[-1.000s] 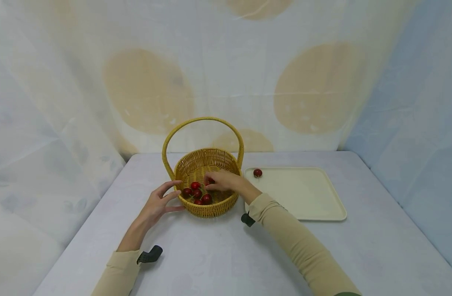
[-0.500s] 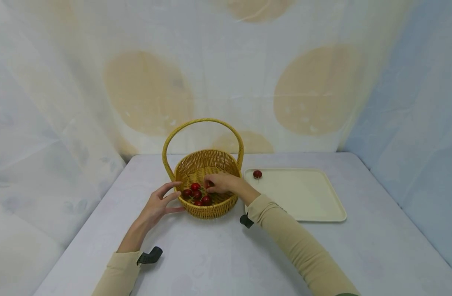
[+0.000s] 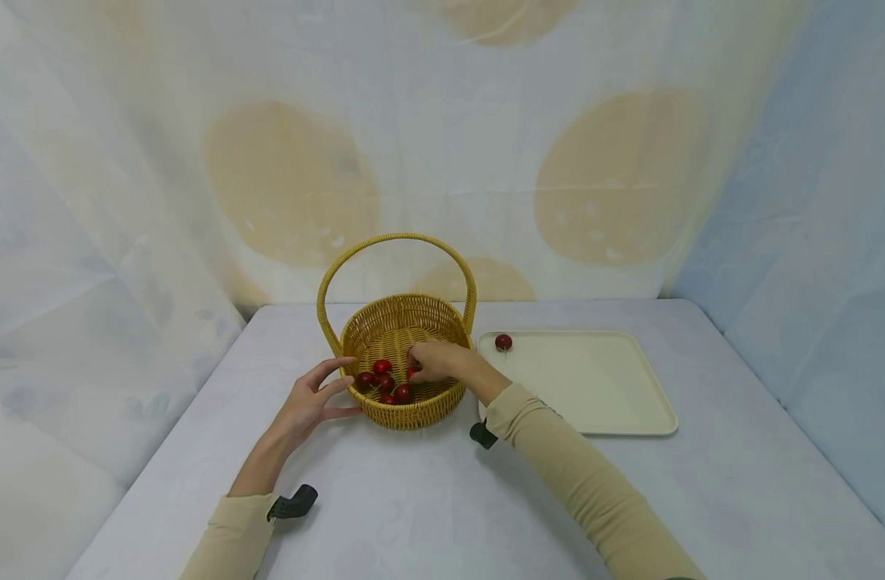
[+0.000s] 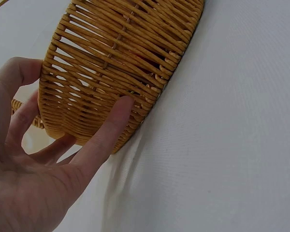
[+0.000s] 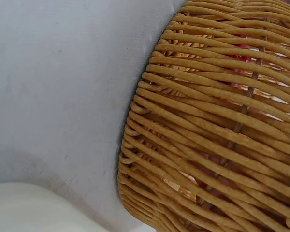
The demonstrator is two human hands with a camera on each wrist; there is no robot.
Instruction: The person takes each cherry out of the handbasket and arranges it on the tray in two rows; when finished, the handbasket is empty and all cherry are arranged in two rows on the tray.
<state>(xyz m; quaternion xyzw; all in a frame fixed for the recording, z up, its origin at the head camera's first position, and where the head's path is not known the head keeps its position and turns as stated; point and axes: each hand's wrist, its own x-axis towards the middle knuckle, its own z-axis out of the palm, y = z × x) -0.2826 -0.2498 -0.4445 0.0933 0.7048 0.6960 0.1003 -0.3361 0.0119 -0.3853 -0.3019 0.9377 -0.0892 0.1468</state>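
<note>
In the head view, my left hand (image 3: 308, 396) holds the near left side of a yellow wicker basket (image 3: 409, 414), its digits spread at the rim and outer wall. In the left wrist view, one finger (image 4: 108, 130) lies along the basket's weave (image 4: 121, 53). My right hand (image 3: 440, 362) reaches down inside the basket and pinches a red cherry (image 3: 412, 373), mostly covered by its fingers. Several more dark red cherries (image 3: 385, 383) with stems lie to its left on the basket floor. The right wrist view shows the basket's outer wall (image 5: 208, 111); the hand is largely hidden behind it.
To the right of the basket lies a cream rectangular tray (image 3: 583, 383), with one cherry (image 3: 503, 342) in its far left corner. The basket's tall arched handle (image 3: 397, 236) stands upright over it. Pale patterned curtains (image 3: 442, 145) enclose the white table (image 3: 428, 499).
My right fingers have drawn together around a cherry and shifted slightly right inside the basket. My left hand and the tray have kept their places.
</note>
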